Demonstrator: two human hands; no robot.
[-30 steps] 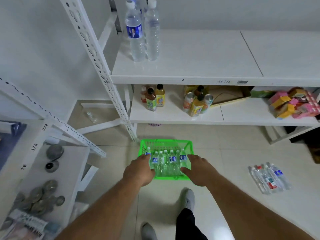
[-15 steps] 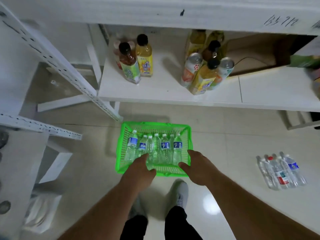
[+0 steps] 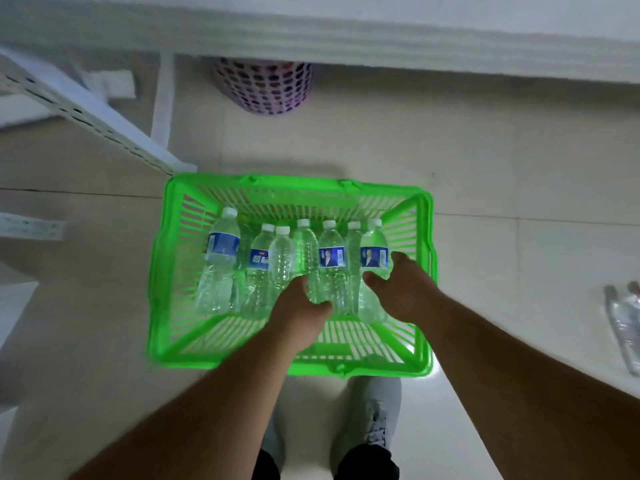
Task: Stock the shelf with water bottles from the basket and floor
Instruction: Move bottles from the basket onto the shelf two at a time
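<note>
Both hands dropped from rim into green basket (image 3: pixel 294 367): left hand (image 3: pixel 300 311) and right hand (image 3: pixel 403 289) each closing round a water bottle (image 3: pixel 334 271); lift next.

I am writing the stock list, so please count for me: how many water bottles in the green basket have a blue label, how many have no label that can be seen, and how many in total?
Bottles with a blue label: 4
Bottles with no visible label: 3
Total in the green basket: 7
</note>
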